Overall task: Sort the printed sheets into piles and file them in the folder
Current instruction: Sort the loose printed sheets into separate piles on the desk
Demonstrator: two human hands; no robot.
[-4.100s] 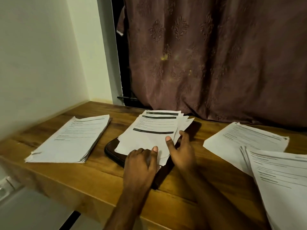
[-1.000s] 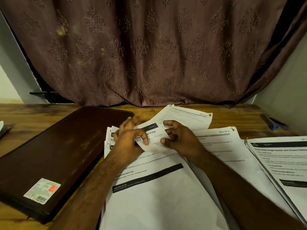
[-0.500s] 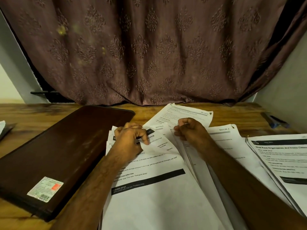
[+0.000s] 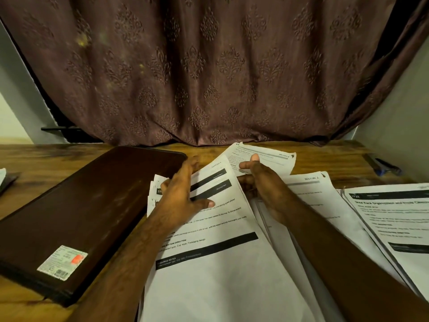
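- On the wooden desk (image 4: 325, 156), your white printed sheets (image 4: 209, 263) lie in loose, overlapping piles; the closed dark brown leather folder (image 4: 88, 205) beside them holds nothing visible, so filing remains.
- Your left hand (image 4: 183, 196) rests spread on the front pile.
- Your right hand (image 4: 262, 182) pinches one raised sheet (image 4: 271, 159).

I see the left hand (image 4: 183, 196) spread flat on the middle stack of sheets (image 4: 216, 263), the right hand (image 4: 262, 182) pinching a lifted sheet (image 4: 267, 156), and the brown folder (image 4: 88, 210) closed on the left of the wooden table (image 4: 34, 159).
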